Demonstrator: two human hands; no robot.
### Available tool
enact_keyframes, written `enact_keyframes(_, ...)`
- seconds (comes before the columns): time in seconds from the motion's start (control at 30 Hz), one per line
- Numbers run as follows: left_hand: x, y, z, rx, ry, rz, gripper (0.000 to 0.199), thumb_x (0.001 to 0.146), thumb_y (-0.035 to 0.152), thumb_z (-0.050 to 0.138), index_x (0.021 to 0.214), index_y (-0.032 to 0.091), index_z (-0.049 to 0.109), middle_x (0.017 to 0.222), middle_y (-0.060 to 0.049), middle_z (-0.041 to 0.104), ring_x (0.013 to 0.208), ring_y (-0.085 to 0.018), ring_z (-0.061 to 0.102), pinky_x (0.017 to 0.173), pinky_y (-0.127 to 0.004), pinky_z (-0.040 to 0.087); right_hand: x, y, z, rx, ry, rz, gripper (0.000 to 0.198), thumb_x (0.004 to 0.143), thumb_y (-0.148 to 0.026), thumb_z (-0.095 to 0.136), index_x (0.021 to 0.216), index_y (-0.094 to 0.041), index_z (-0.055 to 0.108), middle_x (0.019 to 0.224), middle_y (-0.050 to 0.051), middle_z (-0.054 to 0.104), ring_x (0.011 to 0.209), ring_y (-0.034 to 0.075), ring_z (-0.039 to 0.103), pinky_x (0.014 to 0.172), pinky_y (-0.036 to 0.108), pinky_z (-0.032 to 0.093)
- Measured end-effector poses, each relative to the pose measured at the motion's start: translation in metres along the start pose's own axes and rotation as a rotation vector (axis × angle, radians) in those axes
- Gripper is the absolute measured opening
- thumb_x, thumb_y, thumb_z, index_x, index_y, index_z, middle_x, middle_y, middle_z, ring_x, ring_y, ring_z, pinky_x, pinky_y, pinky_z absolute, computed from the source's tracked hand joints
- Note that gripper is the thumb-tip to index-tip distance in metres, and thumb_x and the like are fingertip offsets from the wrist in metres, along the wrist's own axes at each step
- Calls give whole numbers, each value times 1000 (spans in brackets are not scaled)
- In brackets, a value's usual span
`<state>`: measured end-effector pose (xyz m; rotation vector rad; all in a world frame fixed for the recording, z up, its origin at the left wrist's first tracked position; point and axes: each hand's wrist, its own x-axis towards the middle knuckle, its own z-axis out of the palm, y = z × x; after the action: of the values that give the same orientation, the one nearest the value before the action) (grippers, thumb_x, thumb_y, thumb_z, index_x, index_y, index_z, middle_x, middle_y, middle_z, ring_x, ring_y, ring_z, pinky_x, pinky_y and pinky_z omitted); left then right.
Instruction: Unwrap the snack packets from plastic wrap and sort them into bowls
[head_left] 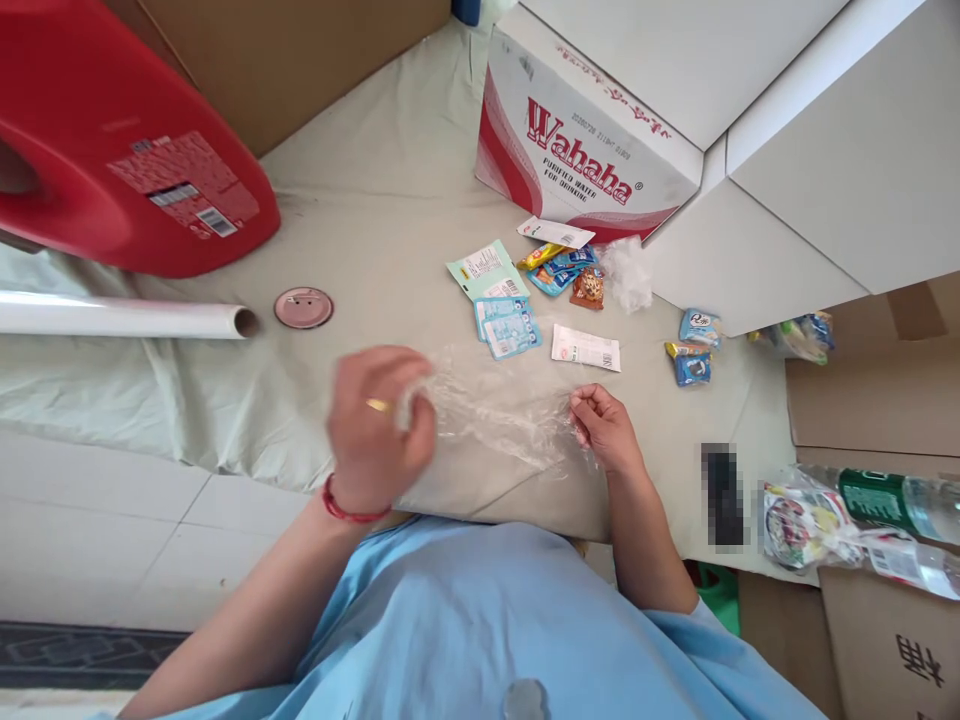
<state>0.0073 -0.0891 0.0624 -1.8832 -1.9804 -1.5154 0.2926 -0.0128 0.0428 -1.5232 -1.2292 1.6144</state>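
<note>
A thin clear plastic bag (502, 415), crumpled and see-through, stretches between my two hands above the near edge of the cloth-covered table. My right hand (602, 428) pinches its right end with closed fingers. At the left end, my left hand (382, 425) is curled and smeared by motion; a bit of the film shows near its thumb and fingertips, but its grip is not clear. Just beyond the bag lie a white sachet (586, 348), blue-and-white packets (508, 322) and a pale green packet (487, 270).
Behind are small snack packs (559, 268), a crumpled clear wrapper (628, 273) and a Wahaha carton (585, 140). On the left stand a red jug (135, 150), a white roll (120, 315) and a round pink disc (303, 308). Plastic bottles (892, 500) lie at right.
</note>
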Motion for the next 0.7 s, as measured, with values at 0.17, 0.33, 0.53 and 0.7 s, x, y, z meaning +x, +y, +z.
enact_keyframes(0.17,-28,18,29,-151,-577,480,25,99,23,57,119,25,72,133,-8,72,141,-27,54,125,-56,32,2,-6,-2,2,5,-7,38,79,-54,79,87,-24,57,64,-7,59,39,7,40,34,22,26)
enact_keyframes(0.33,-53,-8,30,-197,-845,469,28,102,14,50,110,24,75,125,-4,77,136,-24,58,117,-48,42,10,-8,-23,-55,48,-29,39,75,-54,80,86,-24,59,63,-7,58,41,7,38,37,22,24)
enact_keyframes(0.53,-52,-7,-18,-301,-1044,412,24,103,23,51,102,24,75,131,-2,75,136,-24,60,120,-44,42,38,-3,-44,-280,29,-120,35,80,-54,75,89,-21,67,66,-4,60,52,10,44,50,24,36)
enact_keyframes(0.7,-21,10,-51,-242,-1074,301,34,109,36,43,113,25,75,148,-6,65,131,-22,65,104,-33,54,52,-28,-45,-616,197,-478,33,87,-47,67,107,-21,71,94,5,69,77,18,62,72,34,54)
